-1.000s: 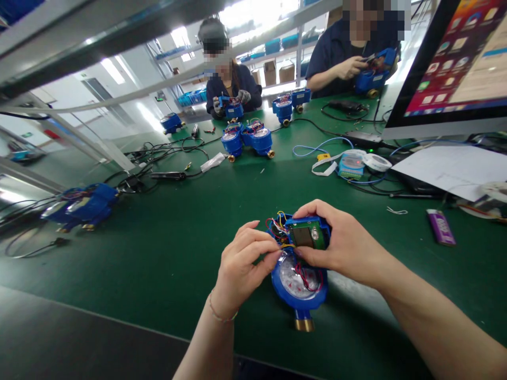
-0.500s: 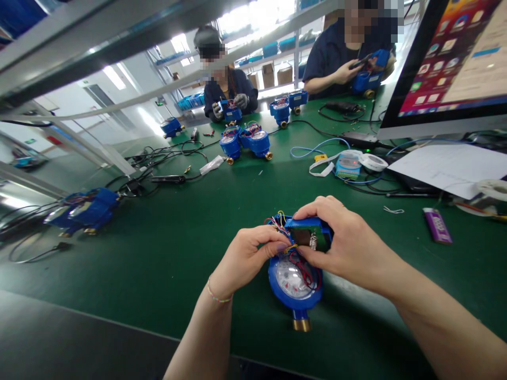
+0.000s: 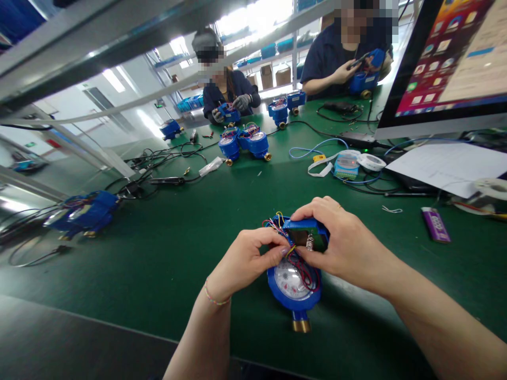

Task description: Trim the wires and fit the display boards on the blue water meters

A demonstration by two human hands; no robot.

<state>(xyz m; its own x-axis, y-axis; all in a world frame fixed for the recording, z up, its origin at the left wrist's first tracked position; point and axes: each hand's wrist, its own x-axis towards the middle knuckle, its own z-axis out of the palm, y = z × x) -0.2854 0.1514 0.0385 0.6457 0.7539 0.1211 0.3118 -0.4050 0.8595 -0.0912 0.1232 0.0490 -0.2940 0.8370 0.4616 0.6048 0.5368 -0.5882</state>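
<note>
A blue water meter (image 3: pixel 293 287) with a round clear dial and a brass end lies on the green table (image 3: pixel 190 221). Behind its dial is a blue box holding a green circuit board (image 3: pixel 299 237) with a coiled spring. My right hand (image 3: pixel 340 237) grips this box, fingers over its far edge and thumb at its near side. My left hand (image 3: pixel 253 256) pinches thin coloured wires (image 3: pixel 292 251) between thumb and forefinger, left of the board. Red wires (image 3: pixel 306 274) loop over the dial.
More blue meters (image 3: pixel 253 141) stand at the back and at the far left (image 3: pixel 85 211). At the right are a monitor (image 3: pixel 443 68), paper (image 3: pixel 455 163), a purple box (image 3: pixel 435 224) and a light-blue module (image 3: pixel 347 164). Two people (image 3: pixel 229 95) work across the table. Black cables lie left.
My left thumb and forefinger have shifted slightly at the wires. Across the table, the gloved hands and the meter they hold have moved a little. The view has shifted slightly.
</note>
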